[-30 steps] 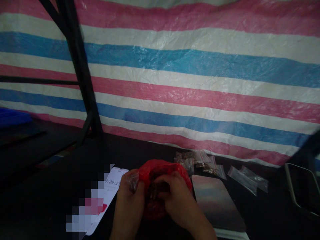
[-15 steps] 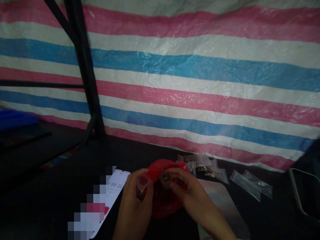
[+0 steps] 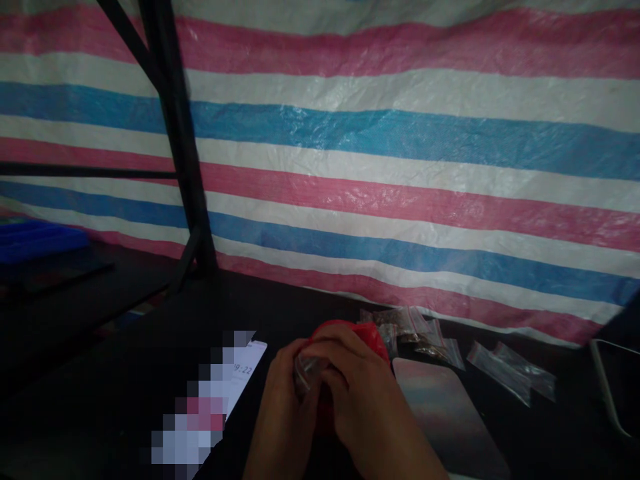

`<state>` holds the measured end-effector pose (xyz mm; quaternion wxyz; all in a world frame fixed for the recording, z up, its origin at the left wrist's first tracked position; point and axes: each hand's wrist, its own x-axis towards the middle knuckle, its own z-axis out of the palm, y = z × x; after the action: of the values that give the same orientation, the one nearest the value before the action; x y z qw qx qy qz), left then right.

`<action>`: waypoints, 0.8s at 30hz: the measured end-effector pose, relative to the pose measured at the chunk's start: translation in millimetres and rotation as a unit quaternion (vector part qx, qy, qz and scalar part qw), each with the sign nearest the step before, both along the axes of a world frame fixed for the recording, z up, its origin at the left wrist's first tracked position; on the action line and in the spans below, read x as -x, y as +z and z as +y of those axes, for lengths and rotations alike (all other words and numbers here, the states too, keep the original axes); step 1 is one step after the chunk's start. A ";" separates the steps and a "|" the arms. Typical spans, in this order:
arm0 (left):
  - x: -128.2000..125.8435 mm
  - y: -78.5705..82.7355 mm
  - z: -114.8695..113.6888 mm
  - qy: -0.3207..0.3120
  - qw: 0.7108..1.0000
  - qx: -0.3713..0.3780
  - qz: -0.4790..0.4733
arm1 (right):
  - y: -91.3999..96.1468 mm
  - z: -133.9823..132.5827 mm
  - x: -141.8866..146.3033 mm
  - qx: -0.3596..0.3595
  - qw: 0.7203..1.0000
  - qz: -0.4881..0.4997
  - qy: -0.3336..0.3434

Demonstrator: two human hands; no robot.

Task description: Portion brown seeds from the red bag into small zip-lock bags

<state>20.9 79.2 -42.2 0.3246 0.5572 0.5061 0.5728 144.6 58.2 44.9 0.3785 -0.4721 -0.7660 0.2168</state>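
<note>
Over the red plastic bag [image 3: 376,335] my two hands are brought together. My left hand [image 3: 286,410] is closed around a small clear zip bag [image 3: 306,373], its mouth facing my right hand. My right hand [image 3: 365,387] arches over that mouth with curled fingers. The small clear cup it held a moment ago is hidden behind the fingers. Most of the red bag and whatever lies in it are covered by the hands.
Several small zip bags with brown contents [image 3: 413,327] lie behind the red bag. Flat clear zip bags [image 3: 513,370] lie to the right, beyond a silvery flat plate [image 3: 445,407]. A phone showing a timer [image 3: 243,370] lies left; another dark device [image 3: 620,387] sits far right.
My right hand has moved left with the small cup and turned over at the mouth of the zip bag in my left hand. The view has shifted slightly.
</note>
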 end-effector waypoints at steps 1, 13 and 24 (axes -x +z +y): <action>-0.2 0.7 -0.5 -0.001 1.000 0.004 -0.006 | -0.3 0.0 0.7 -0.004 1.000 -0.006 0.001; 5.1 5.7 0.0 0.026 0.997 0.073 0.027 | -17.0 12.2 -33.7 0.028 0.992 -0.056 -0.105; 8.8 12.9 1.0 0.088 0.994 0.068 0.001 | -45.0 31.4 -14.7 0.040 0.965 -0.190 -0.174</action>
<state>12.1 80.2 -29.3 0.3100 0.4876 0.5911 0.5628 159.2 89.5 -0.1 0.2383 -0.6455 -0.7207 0.0847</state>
